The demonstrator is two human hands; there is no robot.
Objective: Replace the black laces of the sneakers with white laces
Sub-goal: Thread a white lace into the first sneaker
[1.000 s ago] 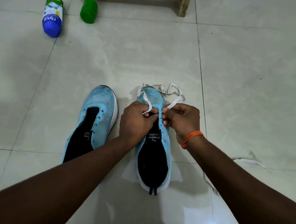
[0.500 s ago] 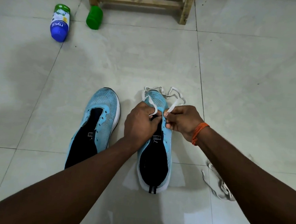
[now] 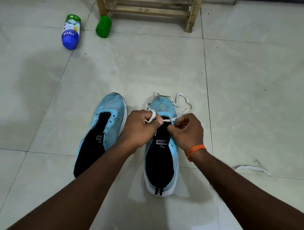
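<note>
Two light blue sneakers stand side by side on the tiled floor, toes pointing away. The left sneaker has no lace in it. A white lace runs across the front eyelets of the right sneaker, and its loose end loops on the floor past the toe. My left hand pinches one strand of that lace over the sneaker's left eyelet row. My right hand pinches the other strand at the right eyelet row. A second white lace lies on the floor to the right.
A blue and white bottle with a green cap lies on the floor at the far left. A green cup lies beside the leg of a wooden rack at the back.
My hands have stayed on the right sneaker and shifted slightly along the lace. The view has tilted, bringing the wooden rack further into sight.
</note>
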